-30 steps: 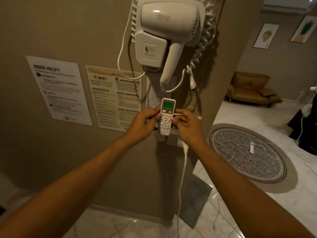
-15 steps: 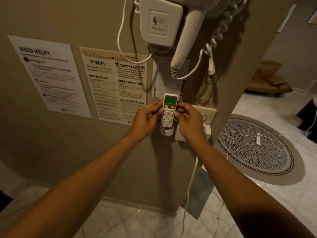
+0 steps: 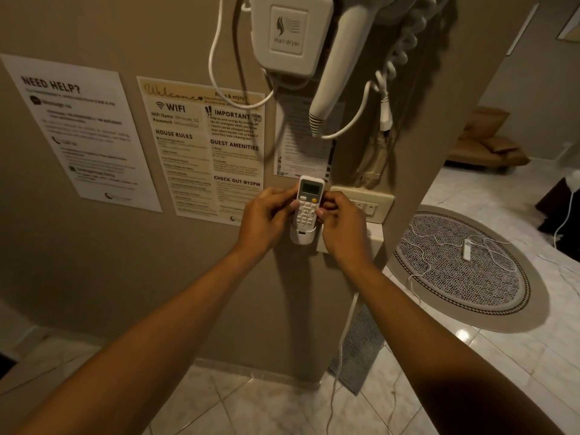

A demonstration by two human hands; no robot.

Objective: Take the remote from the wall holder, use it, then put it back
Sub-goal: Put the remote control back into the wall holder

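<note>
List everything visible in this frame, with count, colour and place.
remote: 1, white, lower end in the holder
wall holder: 1, white, on the wall
hair dryer: 1, white, wall-mounted above
notices: 3, paper, on the wall
switch plate: 1, cream, right of the remote
round rug: 1, patterned grey, floor right
power strip: 1, white, on the rug
sofa: 1, tan, far room
left hand: 1, fingers on the remote
right hand: 1, fingers on the remote
</note>
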